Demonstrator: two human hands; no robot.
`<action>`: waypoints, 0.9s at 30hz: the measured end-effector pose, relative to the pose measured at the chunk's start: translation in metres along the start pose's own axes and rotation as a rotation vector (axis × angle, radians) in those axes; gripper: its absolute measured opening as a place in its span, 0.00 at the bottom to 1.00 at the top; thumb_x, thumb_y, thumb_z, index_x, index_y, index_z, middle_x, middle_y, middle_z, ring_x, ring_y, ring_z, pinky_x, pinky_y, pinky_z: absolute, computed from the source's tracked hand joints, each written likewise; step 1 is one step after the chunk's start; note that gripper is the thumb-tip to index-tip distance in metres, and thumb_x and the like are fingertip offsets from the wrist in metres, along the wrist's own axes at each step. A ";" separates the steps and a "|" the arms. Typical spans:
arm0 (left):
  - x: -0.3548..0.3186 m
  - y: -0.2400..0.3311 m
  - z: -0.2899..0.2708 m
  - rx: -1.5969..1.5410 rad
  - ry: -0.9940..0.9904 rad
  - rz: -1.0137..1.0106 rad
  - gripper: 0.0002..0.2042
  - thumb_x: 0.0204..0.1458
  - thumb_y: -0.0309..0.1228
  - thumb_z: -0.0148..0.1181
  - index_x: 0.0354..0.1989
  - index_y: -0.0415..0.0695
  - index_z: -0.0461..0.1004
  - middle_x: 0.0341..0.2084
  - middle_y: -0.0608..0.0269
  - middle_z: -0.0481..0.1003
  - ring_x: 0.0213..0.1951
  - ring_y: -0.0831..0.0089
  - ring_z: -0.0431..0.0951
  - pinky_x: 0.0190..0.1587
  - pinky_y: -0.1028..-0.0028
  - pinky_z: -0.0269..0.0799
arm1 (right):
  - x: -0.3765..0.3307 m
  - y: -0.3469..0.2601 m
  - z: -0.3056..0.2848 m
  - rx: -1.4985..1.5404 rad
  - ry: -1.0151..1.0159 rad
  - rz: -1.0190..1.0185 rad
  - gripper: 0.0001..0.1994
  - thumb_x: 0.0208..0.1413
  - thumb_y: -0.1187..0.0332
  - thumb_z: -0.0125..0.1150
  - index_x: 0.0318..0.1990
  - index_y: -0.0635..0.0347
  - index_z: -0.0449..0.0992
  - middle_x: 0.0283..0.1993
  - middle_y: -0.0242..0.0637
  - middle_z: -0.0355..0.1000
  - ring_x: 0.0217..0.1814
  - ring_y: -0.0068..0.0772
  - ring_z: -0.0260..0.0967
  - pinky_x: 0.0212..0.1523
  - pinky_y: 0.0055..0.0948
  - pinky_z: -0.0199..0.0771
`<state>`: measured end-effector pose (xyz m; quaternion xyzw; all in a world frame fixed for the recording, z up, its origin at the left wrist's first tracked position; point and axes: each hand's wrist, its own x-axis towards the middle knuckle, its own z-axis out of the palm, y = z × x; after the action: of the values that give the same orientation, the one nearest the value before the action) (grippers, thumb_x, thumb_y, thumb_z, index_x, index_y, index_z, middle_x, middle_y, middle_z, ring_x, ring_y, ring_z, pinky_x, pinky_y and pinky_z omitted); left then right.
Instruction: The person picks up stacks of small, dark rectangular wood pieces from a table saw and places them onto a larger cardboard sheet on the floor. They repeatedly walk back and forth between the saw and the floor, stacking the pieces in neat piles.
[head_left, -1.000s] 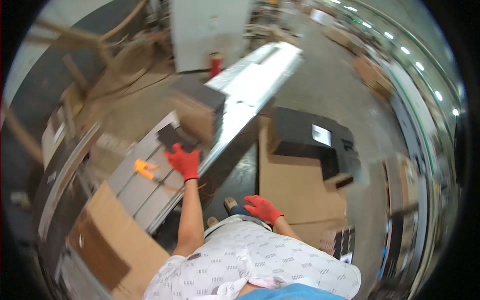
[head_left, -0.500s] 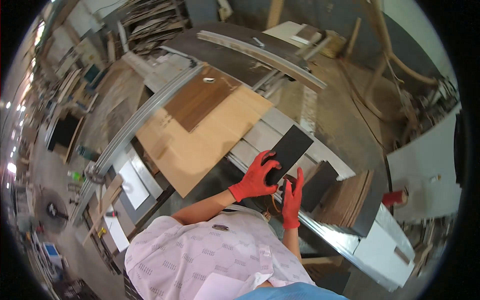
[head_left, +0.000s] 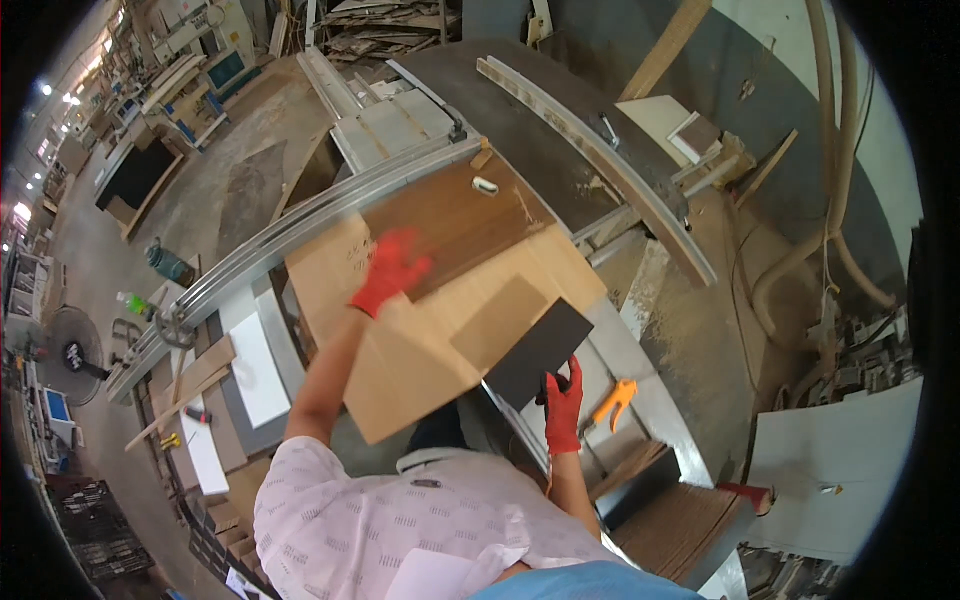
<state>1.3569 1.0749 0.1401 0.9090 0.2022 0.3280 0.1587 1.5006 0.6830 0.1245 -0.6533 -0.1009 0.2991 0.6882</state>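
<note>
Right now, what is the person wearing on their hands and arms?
Both the left hand and the right hand wear bright red gloves. The forearms are bare. Short sleeves of a pale shirt with a small dark pattern end above the elbows.

A long workshop hall with a dusty grey concrete floor (head_left: pixel 215 190) runs off to the upper left, lit by bright ceiling lamps (head_left: pixel 45 88) along the left rim. Stacks of boards (head_left: pixel 375 25) lie at the far end, a standing fan (head_left: pixel 70 350) at the left, and curved dust hoses (head_left: pixel 820 240) hang along the right wall
</note>
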 end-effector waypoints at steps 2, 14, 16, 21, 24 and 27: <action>0.040 -0.143 -0.009 0.243 0.255 -0.085 0.30 0.50 0.52 0.68 0.52 0.40 0.77 0.49 0.48 0.79 0.52 0.47 0.76 0.55 0.50 0.70 | 0.030 0.007 0.016 -0.023 0.012 0.045 0.33 0.63 0.74 0.60 0.74 0.53 0.55 0.32 0.32 0.70 0.25 0.21 0.65 0.24 0.25 0.69; 0.046 -0.314 -0.018 0.428 0.153 -0.677 0.30 0.55 0.59 0.58 0.51 0.43 0.78 0.47 0.50 0.79 0.52 0.51 0.76 0.63 0.53 0.60 | 0.205 -0.006 0.084 -0.049 0.052 0.052 0.31 0.64 0.69 0.63 0.73 0.59 0.59 0.37 0.32 0.74 0.28 0.22 0.69 0.26 0.24 0.72; 0.047 -0.317 -0.017 0.438 0.128 -0.683 0.29 0.54 0.59 0.58 0.49 0.43 0.78 0.45 0.50 0.79 0.51 0.51 0.76 0.62 0.53 0.61 | 0.254 -0.015 0.090 -0.066 -0.055 0.004 0.28 0.64 0.67 0.63 0.70 0.60 0.63 0.38 0.31 0.74 0.29 0.22 0.70 0.26 0.25 0.73; 0.054 -0.312 -0.024 0.397 0.094 -0.648 0.28 0.54 0.59 0.59 0.46 0.45 0.78 0.41 0.51 0.79 0.49 0.51 0.77 0.61 0.53 0.62 | 0.378 -0.046 0.113 -0.041 -0.112 0.071 0.14 0.64 0.66 0.63 0.54 0.55 0.73 0.36 0.30 0.74 0.28 0.28 0.71 0.26 0.32 0.74; 0.046 -0.319 -0.026 0.437 0.102 -0.621 0.27 0.54 0.58 0.60 0.47 0.45 0.78 0.40 0.51 0.79 0.48 0.51 0.77 0.60 0.54 0.62 | 0.453 -0.047 0.139 0.032 -0.192 0.073 0.07 0.63 0.65 0.62 0.45 0.52 0.73 0.36 0.30 0.74 0.29 0.32 0.72 0.28 0.35 0.75; 0.052 -0.313 -0.025 0.450 0.079 -0.627 0.27 0.53 0.57 0.62 0.48 0.46 0.78 0.42 0.52 0.79 0.50 0.52 0.77 0.63 0.52 0.59 | 0.525 -0.030 0.147 0.030 -0.194 0.032 0.06 0.63 0.66 0.62 0.44 0.53 0.74 0.36 0.31 0.75 0.31 0.31 0.72 0.29 0.34 0.75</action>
<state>1.2946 1.3745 0.0541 0.8018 0.5432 0.2458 0.0398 1.8515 1.0924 0.0401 -0.6123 -0.1518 0.3734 0.6801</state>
